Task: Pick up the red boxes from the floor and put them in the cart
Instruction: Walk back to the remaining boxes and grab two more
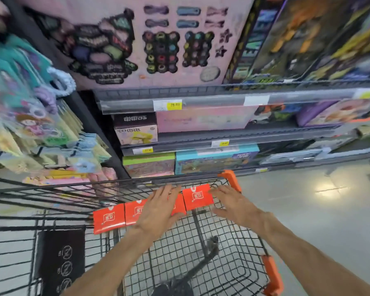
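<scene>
Several red boxes lie in a row inside the black wire cart [233, 263], along its far side. The leftmost red box [109, 218] and the rightmost red box [198, 197] show fully. My left hand [158, 208] lies flat with straight fingers on the middle boxes and hides part of them. My right hand [231, 201] is spread beside the rightmost box, fingertips at its right edge, holding nothing.
The cart has orange corner guards [231, 180] and a black folded flap [60, 261] at the left. Store shelves [201, 99] with toy boxes rise just behind the cart. Hanging packets [30, 116] crowd the left. Grey floor [308, 199] spreads to the right.
</scene>
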The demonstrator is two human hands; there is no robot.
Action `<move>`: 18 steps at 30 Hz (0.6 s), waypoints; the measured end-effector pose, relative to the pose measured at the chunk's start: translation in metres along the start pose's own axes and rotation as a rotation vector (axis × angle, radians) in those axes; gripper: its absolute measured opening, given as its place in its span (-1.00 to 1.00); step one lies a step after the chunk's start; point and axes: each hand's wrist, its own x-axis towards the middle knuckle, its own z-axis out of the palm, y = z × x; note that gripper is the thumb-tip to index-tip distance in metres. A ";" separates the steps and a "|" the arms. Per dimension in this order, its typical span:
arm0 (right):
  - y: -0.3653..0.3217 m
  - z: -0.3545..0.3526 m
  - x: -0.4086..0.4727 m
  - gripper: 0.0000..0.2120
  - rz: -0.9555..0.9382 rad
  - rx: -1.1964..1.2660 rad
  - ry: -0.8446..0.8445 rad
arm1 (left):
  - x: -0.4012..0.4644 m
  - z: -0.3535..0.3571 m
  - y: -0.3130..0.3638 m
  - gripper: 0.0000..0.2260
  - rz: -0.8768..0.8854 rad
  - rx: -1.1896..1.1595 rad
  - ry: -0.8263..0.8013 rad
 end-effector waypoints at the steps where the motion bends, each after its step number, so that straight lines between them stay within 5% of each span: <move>1: -0.001 -0.019 -0.015 -0.39 0.017 0.006 0.023 | 0.002 -0.023 0.009 -0.35 0.040 0.000 0.006; 9: 0.016 -0.175 -0.177 -0.41 0.153 -0.005 0.304 | 0.027 -0.211 0.118 -0.32 0.326 0.075 0.127; 18: 0.123 -0.265 -0.441 -0.35 0.480 0.082 0.581 | 0.078 -0.329 0.373 -0.23 0.782 0.148 0.165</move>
